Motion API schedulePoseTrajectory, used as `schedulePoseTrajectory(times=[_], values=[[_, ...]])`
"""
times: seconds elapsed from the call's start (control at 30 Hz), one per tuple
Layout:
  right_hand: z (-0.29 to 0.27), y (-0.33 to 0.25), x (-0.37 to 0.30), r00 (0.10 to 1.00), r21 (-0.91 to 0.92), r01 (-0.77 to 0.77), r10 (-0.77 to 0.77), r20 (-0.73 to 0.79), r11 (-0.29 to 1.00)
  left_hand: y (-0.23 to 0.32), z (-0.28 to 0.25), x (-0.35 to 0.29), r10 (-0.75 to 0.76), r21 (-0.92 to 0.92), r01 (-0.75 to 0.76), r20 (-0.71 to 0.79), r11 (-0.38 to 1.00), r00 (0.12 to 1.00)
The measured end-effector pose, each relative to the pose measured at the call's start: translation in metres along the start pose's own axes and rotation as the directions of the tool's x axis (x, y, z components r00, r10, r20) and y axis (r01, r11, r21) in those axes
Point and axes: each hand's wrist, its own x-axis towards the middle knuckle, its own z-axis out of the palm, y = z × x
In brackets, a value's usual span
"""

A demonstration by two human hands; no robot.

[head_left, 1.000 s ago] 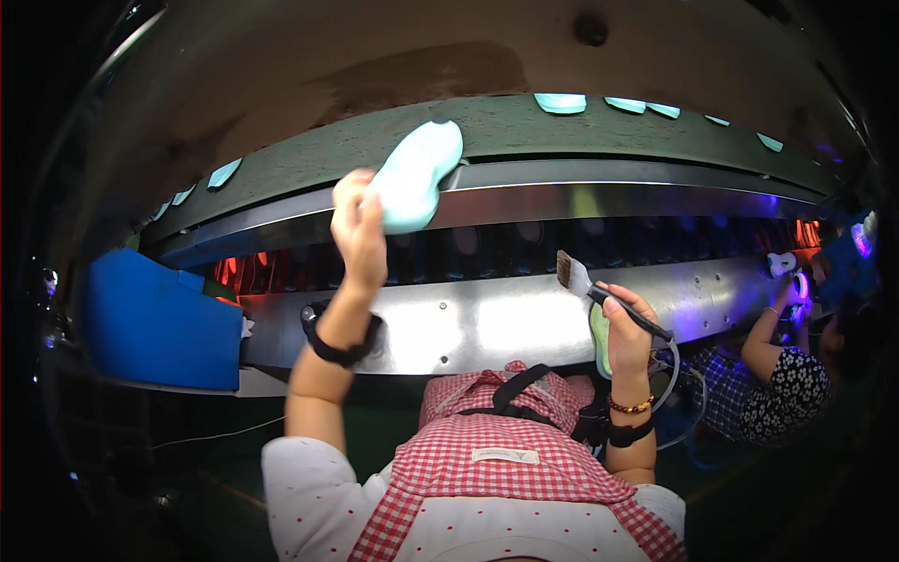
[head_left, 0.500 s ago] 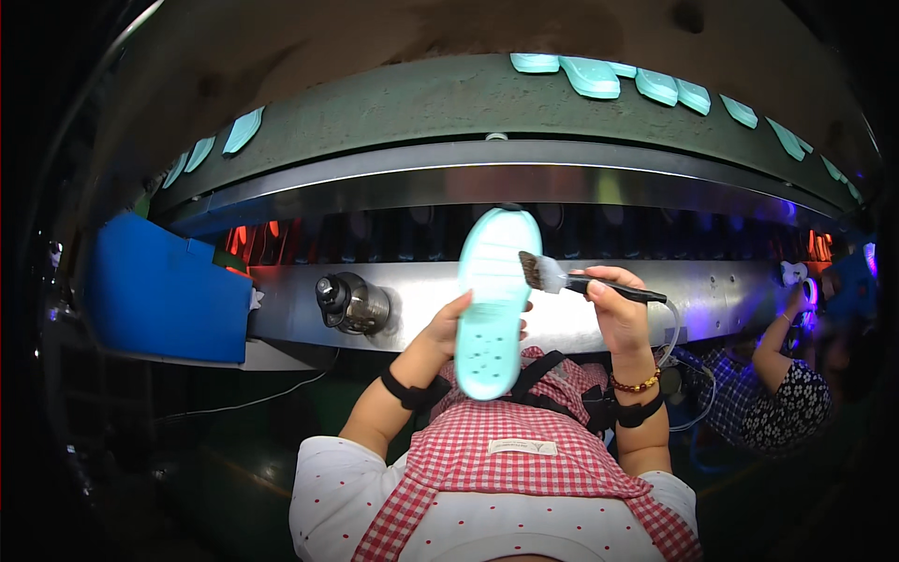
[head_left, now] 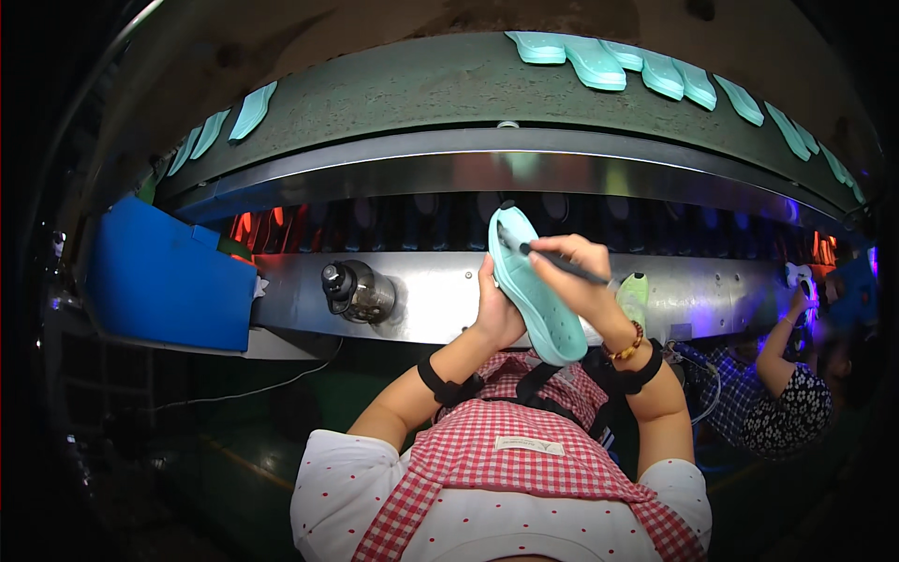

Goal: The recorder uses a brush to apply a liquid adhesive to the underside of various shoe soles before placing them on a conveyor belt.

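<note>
My left hand (head_left: 496,314) grips a mint-green shoe sole (head_left: 546,314) along its left edge. The sole is tilted, its hollow inner side with a raised rim facing up and small holes showing near its lower end. My right hand (head_left: 581,286) is closed around the black handle of a brush (head_left: 590,273). The brush head reaches inside the sole near its far end, and its bristles are mostly hidden there. Beyond my right wrist, a pale green piece (head_left: 634,292) lies on the metal ledge (head_left: 431,300); its kind is unclear.
A dark-capped bottle (head_left: 361,292) stands on the ledge at left, near a blue box (head_left: 164,276). Across the back runs a dark green belt (head_left: 393,103) carrying several mint soles (head_left: 596,66). Below it, dark items hang in a lit slot. At right, a co-worker's arm (head_left: 777,342) reaches in.
The sole has turned from its flat, ridged side to its hollow side and now slants. My right hand has moved left and nearer, bringing the brush inside the sole. The pale green piece now shows.
</note>
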Motion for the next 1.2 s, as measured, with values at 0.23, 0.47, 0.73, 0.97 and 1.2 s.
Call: schedulePoseTrajectory(times=[0.23, 0.47, 0.73, 0.97, 1.2], values=[[-0.036, -0.028, -0.041, 0.852, -0.012, -0.052, 0.051, 0.521, 0.999, 0.037, -0.018, -0.001, 0.028, 0.061, -0.028, 0.006, 0.998, 1.0], [-0.043, -0.036, -0.003, 0.959, 0.302, -0.275, 0.236, 0.158, 0.913, 0.018, 0.012, -0.009, -0.205, -0.016, 0.218, 0.289, 0.976, 0.935], [-0.054, -0.045, -0.004, 0.967, 0.285, -0.227, 0.179, 0.184, 0.931, 0.033, 0.03, -0.004, -0.077, 0.005, 0.079, 0.242, 0.997, 0.967], [-0.057, -0.052, -0.015, 0.937, 0.28, -0.01, -0.088, 0.338, 0.96, 0.045, 0.035, 0.002, 0.297, 0.072, -0.302, 0.066, 0.951, 0.953], [-0.058, -0.047, -0.022, 0.879, 0.331, 0.005, -0.163, 0.449, 0.944, 0.067, 0.045, 0.0, 0.414, -0.058, -0.415, 0.283, 0.908, 0.865]])
